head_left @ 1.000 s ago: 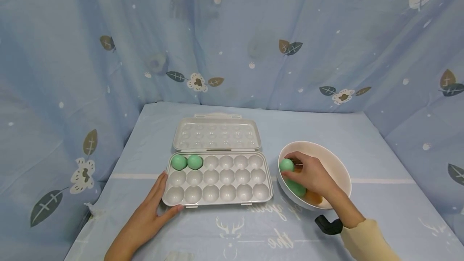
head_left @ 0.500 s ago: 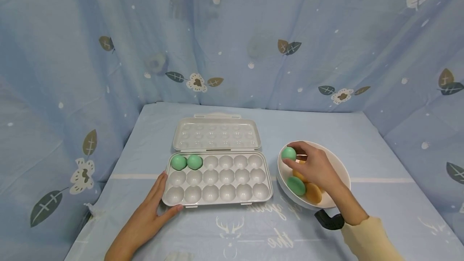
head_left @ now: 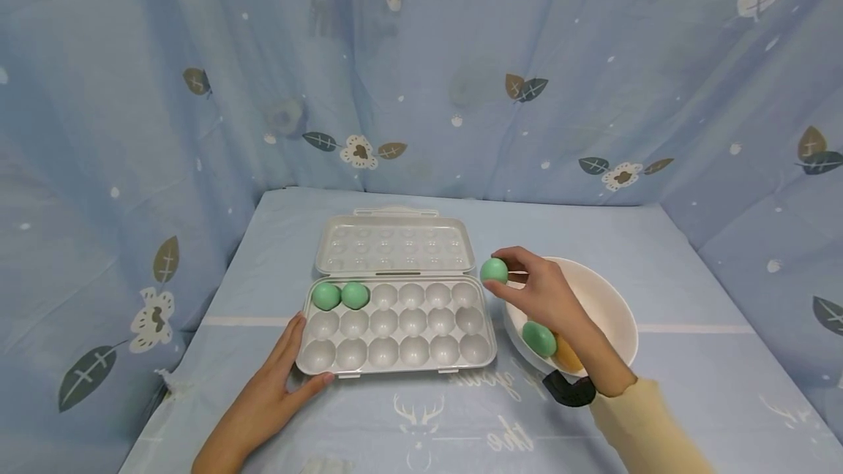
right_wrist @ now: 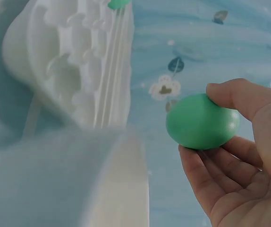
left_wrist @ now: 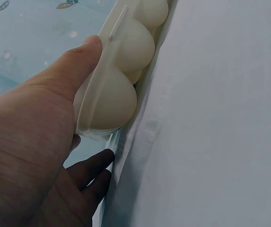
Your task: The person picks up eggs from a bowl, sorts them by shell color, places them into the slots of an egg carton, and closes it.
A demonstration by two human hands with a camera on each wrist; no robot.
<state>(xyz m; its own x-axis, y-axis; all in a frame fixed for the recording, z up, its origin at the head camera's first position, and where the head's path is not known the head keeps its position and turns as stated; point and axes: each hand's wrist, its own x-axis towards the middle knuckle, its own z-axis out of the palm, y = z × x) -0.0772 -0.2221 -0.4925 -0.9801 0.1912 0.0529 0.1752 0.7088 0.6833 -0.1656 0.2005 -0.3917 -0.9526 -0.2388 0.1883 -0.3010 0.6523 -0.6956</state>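
An egg tray (head_left: 395,371) lies with its lid flipped back. Two green eggs (head_left: 326,296) fill the two leftmost cups of the far row. My left hand (head_left: 266,386) rests at the tray's near left corner, thumb on the front rim and straight fingers along the left side. Between thumb and fingertips my right hand (head_left: 543,287) pinches another green egg (right_wrist: 201,122), raised over the left rim of a white bowl (head_left: 615,306). Inside the bowl lie a green egg (head_left: 538,339) and an orange-yellow one (head_left: 566,355), partly covered by the right hand and wrist.
The lid (head_left: 395,243) lies flat behind the cups. A black strap piece (head_left: 569,389) sticks out at the right wrist. Patterned blue cloth covers the table (head_left: 421,423), and a blue curtain (head_left: 421,79) hangs behind it.
My right hand has lifted the green egg out of the bowl and moved left, to the bowl's rim next to the tray. The left hand has stayed in place.
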